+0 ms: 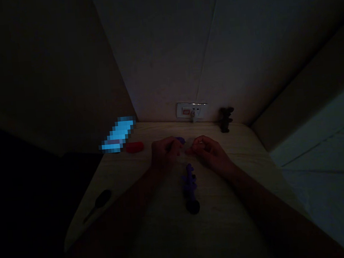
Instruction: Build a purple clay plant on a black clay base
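Knobbly purple object, dark-ended, pale item at right hand

The two hands of the person are bare, with no glove to be seen on them. Both forearms also look bare, and no sleeve shows on the visible part of them. The fingers look slender and they are partly curled, so their shape is not fully clear. The forearms become wider toward the lower edge, where darkness hides their outline. Small details, such as nails, are too dim to tell.
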A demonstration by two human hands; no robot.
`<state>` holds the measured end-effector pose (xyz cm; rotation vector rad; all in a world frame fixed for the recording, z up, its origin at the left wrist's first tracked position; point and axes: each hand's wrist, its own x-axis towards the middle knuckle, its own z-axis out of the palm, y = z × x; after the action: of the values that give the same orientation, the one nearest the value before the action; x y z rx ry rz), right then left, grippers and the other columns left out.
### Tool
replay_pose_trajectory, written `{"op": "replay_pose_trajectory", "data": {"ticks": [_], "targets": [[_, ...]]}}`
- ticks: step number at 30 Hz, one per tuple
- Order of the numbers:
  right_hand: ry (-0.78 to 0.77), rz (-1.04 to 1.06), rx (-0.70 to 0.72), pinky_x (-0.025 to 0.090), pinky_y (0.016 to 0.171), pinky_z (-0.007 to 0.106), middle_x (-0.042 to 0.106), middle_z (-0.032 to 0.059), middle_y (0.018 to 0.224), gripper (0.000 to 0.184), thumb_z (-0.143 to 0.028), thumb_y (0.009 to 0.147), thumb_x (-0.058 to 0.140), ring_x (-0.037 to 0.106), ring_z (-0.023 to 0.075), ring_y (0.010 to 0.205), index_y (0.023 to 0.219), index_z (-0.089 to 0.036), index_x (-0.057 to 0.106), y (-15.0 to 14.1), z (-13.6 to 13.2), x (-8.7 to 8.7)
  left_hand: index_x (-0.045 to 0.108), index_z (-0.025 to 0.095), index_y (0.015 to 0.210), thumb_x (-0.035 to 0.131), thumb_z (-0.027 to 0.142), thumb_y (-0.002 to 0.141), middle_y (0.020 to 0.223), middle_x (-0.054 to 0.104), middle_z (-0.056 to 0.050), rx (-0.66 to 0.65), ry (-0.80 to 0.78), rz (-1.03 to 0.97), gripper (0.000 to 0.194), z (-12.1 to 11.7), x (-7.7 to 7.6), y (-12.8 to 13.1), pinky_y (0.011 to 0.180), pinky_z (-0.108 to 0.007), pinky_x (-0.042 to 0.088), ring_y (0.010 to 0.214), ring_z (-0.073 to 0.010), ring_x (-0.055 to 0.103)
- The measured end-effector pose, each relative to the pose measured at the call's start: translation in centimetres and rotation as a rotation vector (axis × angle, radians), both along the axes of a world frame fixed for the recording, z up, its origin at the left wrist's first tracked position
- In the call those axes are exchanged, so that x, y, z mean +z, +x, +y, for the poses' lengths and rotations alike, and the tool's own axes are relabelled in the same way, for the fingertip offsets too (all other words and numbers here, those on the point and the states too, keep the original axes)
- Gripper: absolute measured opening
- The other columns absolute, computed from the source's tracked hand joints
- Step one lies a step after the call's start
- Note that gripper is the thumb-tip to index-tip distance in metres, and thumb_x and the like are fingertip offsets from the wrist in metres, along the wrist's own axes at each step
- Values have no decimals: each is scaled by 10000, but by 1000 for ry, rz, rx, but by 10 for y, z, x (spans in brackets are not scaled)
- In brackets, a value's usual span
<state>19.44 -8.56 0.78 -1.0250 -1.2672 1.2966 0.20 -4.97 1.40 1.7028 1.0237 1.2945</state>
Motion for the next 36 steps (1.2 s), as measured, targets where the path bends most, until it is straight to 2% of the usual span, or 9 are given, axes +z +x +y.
{"op": "replay_pose_trajectory", "data": {"ticks": [4,9,15,21,25,30,36], "targets": [[26,-83,45,554,705,306,787,25,856,380,-485,875,802,724,190,777,1159,-252,706,-1,-3,2,713,175,668,565,306,880,526,616,19,0,-21,-21,290,3,-3,0,550,-246,412,510,-119,567],[95,-241,102,568,767,326,790,39,859,296,-495,948,706,719,187,790,1012,-221,797,-2,-5,2,706,175,655,565,309,870,527,609,19,-10,-34,-44,290,2,-2,1,533,-238,405,507,-116,565],[55,-279,226,587,819,352,821,69,980,321,-489,929,742,749,212,866,1085,-214,799,1,-6,1,703,177,646,572,326,854,524,616,13,1,-32,-43,288,2,1,1,544,-241,426,514,-125,583],[-4,-204,347,591,867,330,811,78,1080,313,-400,883,817,749,203,960,1135,-217,788,8,-7,2,699,178,645,578,337,852,515,611,12,-2,-52,-55,288,2,-1,2,532,-240,425,503,-126,581],[-28,-173,415,599,833,314,798,81,1050,305,-361,847,850,748,193,923,1096,-196,788,11,-8,4,700,177,640,581,341,850,506,610,13,-6,-61,-68,291,2,-2,2,519,-239,410,492,-124,571],[-64,-137,411,595,735,277,784,61,933,337,-385,807,885,729,169,813,1069,-193,793,13,-8,7,709,176,644,582,340,845,503,608,11,-3,-84,-70,289,3,-3,3,517,-241,404,489,-124,566],[-135,-88,374,582,687,233,779,34,858,319,-319,755,930,717,136,733,1019,-196,800,14,-9,9,714,173,660,576,338,849,514,619,7,2,-93,-49,287,3,-2,2,532,-243,414,505,-129,577]]}}
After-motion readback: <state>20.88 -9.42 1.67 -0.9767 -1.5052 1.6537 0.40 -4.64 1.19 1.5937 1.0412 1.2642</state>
